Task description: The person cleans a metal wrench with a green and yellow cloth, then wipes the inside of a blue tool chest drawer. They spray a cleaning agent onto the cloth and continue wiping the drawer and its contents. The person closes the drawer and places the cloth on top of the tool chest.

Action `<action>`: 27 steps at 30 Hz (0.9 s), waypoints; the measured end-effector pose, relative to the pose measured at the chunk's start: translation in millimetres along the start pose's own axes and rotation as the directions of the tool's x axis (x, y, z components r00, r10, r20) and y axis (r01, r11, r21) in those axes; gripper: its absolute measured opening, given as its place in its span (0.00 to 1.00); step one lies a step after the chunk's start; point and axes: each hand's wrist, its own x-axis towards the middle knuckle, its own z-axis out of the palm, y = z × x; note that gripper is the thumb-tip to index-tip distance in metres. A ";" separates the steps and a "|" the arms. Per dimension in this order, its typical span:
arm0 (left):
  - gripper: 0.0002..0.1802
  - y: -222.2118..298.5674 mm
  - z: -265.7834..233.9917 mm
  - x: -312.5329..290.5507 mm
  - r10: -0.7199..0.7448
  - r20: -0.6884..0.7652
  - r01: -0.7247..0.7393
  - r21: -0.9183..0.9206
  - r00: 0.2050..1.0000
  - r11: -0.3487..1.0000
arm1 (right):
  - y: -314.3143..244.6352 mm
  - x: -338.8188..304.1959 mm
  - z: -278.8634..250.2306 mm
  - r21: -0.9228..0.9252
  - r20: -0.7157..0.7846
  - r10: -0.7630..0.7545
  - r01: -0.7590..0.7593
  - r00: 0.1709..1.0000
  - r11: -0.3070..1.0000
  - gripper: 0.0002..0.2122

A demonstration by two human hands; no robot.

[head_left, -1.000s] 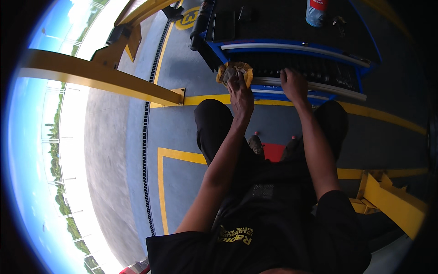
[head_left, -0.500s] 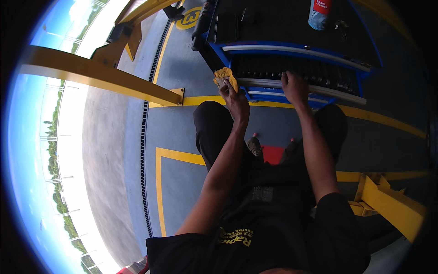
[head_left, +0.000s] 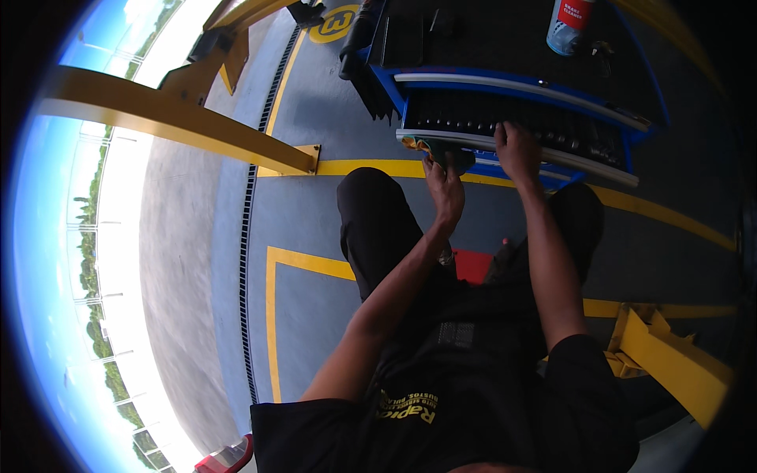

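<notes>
My left hand (head_left: 445,189) is closed on a crumpled yellow rag (head_left: 416,143), just below the silver front edge of an open tool drawer (head_left: 410,134). A dark greenish fold lies beside its fingers, apparently part of the same cloth. Farther right, my right hand (head_left: 519,154) is curled over the drawer's front edge, its thumb uppermost; its fingertips are hidden. Inside the drawer runs a row of small round-ended sockets (head_left: 465,124), with larger ones toward the right. The drawer belongs to a blue tool cabinet (head_left: 386,83).
On the cabinet's black top stand a spray can (head_left: 566,27) and a small metal item (head_left: 602,49). Yellow lift arms (head_left: 181,118) reach in at left and a yellow lift part (head_left: 670,355) at lower right. A floor drain grate (head_left: 252,213) runs along the left.
My left hand has moved right and slightly down with the rag, from the drawer's left corner to beneath its front edge. The right hand stays at the drawer edge.
</notes>
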 end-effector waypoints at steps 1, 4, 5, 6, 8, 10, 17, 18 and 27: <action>0.28 -1.7 2.5 -1.3 0.030 0.005 -0.030 0.064 1.000 0.998 | 0.2 -0.1 -0.5 -0.001 -0.007 -0.021 0.021 1.000 1.000 0.14; 0.29 -9.6 -10.7 28.7 -0.124 -0.162 0.106 -0.113 0.979 0.988 | 0.7 0.7 -3.4 -0.006 -0.020 -0.077 0.077 0.997 0.997 0.14; 0.28 -9.7 -16.9 38.7 -0.228 -0.222 0.174 -0.238 0.948 0.956 | 2.4 0.4 -3.2 -0.012 -0.016 -0.083 0.083 0.996 0.996 0.14; 0.28 -9.9 -19.0 38.1 -0.203 -0.212 0.168 -0.170 0.956 0.971 | 3.3 -0.4 -2.9 -0.018 -0.013 -0.090 0.090 0.996 0.996 0.14; 0.28 -3.4 -21.4 35.2 -0.148 -0.188 0.144 -0.036 0.971 0.989 | 1.8 0.5 -2.8 -0.023 -0.029 -0.103 0.102 0.994 0.994 0.14; 0.22 -2.3 -11.7 18.0 -0.008 -0.125 0.026 0.143 0.992 0.989 | -2.6 1.8 -2.5 -0.025 -0.040 -0.103 0.102 0.994 0.994 0.14; 0.16 5.7 -19.1 43.9 0.186 -0.372 -0.038 0.372 0.909 0.927 | -3.2 -0.3 -7.9 -0.034 -0.002 -0.073 0.073 0.997 0.997 0.14; 0.16 -2.1 -21.6 44.3 0.211 -0.348 -0.086 0.343 0.914 0.935 | -8.4 1.0 -8.6 -0.032 0.008 -0.079 0.079 0.997 0.996 0.14; 0.22 1.1 -7.3 20.7 0.471 0.084 -0.437 0.541 0.878 0.718 | 4.7 -1.3 -5.0 -0.045 -0.007 -0.058 0.057 0.998 0.997 0.13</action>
